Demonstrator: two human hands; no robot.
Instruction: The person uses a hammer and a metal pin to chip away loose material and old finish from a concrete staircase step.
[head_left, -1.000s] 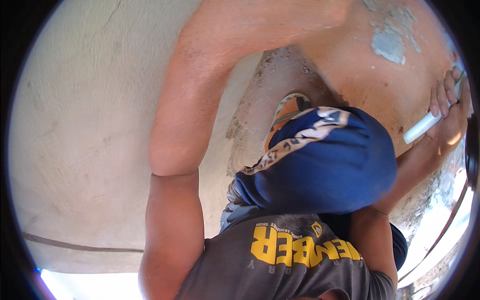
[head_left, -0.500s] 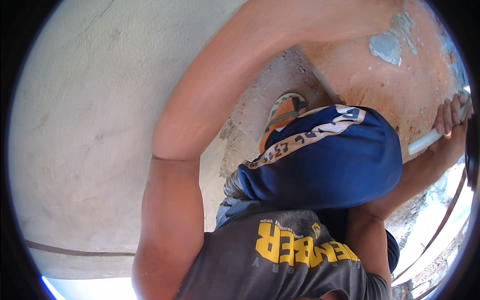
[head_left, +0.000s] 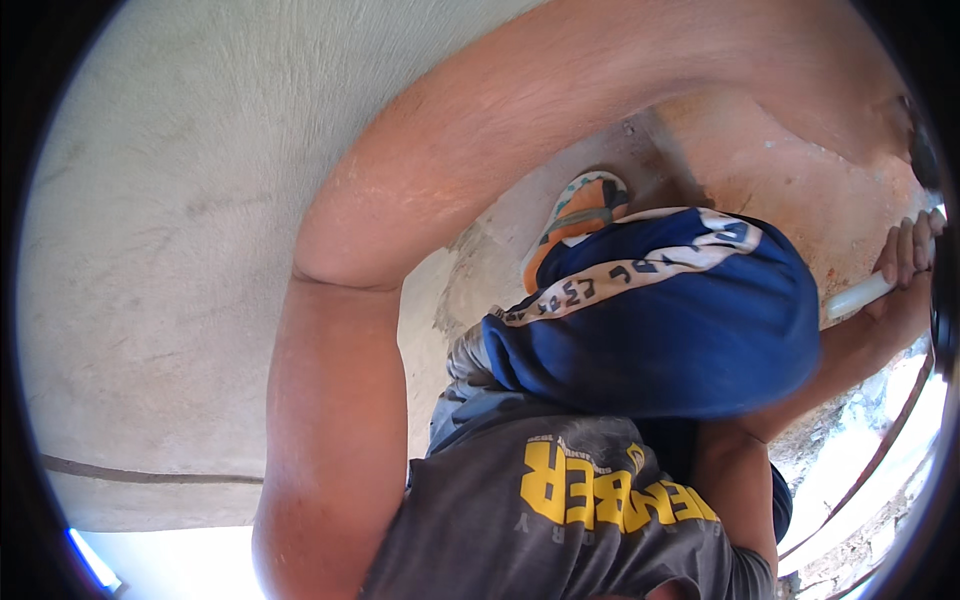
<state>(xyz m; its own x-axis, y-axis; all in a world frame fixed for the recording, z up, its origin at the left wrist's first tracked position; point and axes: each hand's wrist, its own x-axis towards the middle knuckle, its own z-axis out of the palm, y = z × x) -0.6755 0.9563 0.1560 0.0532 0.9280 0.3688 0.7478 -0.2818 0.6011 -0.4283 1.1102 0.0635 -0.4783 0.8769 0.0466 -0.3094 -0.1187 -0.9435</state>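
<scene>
My left arm rises from the lower left and bends across the top; my left hand (head_left: pixel 885 130) is at the upper right rim, its fingers cut off. A dark thing at the rim touches or lies just beyond it; I cannot make out which. My right hand (head_left: pixel 908 252) is at the right rim, its fingers wrapped round a white, rounded handle-like rod (head_left: pixel 858 297). The far end of that rod is lost at the rim. An orange plastered surface (head_left: pixel 770 150) lies behind both hands.
A pale grey plastered wall (head_left: pixel 150 250) fills the left side. My bent knee in blue shorts (head_left: pixel 670 330) takes up the middle, with my orange sandal (head_left: pixel 582 215) beyond it. A brown cord or strip (head_left: pixel 890 440) runs along the lower right, over bright rubble.
My left forearm and hand have swung right and down toward the right rim, covering the grey patch on the orange surface. My right hand has shifted slightly down, still round the rod.
</scene>
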